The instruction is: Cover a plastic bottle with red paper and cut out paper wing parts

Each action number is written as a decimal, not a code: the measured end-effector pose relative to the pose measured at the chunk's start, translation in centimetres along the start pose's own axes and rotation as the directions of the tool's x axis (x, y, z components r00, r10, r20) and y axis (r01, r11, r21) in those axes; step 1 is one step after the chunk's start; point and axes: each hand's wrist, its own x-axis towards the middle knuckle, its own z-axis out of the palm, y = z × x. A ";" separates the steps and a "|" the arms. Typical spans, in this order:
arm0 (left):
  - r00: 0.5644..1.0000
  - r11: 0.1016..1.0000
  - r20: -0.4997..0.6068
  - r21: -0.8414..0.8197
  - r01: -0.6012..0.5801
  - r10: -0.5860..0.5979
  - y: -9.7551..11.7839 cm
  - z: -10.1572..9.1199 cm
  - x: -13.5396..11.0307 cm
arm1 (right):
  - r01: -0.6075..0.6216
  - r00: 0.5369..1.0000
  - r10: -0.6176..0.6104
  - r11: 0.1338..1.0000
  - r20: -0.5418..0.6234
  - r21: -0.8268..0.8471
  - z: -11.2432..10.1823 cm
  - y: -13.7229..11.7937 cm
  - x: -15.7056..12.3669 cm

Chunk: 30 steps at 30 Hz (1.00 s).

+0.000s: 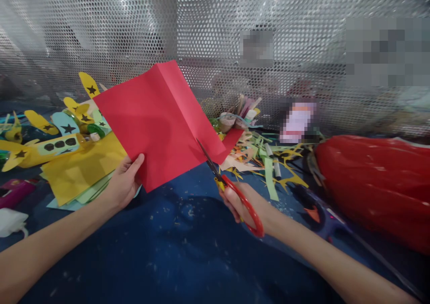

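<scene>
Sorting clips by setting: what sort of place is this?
Likely a paper-craft table: the right hand holds scissors at red paper held by the left hand, beside paper scraps and paper planes.

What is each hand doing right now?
Left hand: closed on the lower edge of the red paper.
Right hand: closed on the red-handled scissors, blades at the paper's edge.

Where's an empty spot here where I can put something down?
The bare blue surface between the two forearms, below the red paper and scissors, is free. Crowded: yellow sheets left, scraps and red bag right.
</scene>
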 end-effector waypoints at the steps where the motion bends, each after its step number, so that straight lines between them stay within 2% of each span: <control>1: 1.000 1.000 -0.004 0.010 0.000 0.000 0.0 0.0 0.0 | 0.002 1.000 -0.002 1.000 0.002 0.007 0.0 0.1 0.0; 15: 1.000 1.000 -0.016 0.029 0.011 -0.010 0.0 0.1 -0.1 | -0.035 0.999 0.035 0.998 -0.005 0.044 0.4 0.6 0.2; 30: 1.000 1.000 0.016 0.006 0.008 -0.008 -0.1 -0.2 0.0 | 0.030 0.998 -0.029 1.000 -0.064 0.006 0.4 -0.3 -0.1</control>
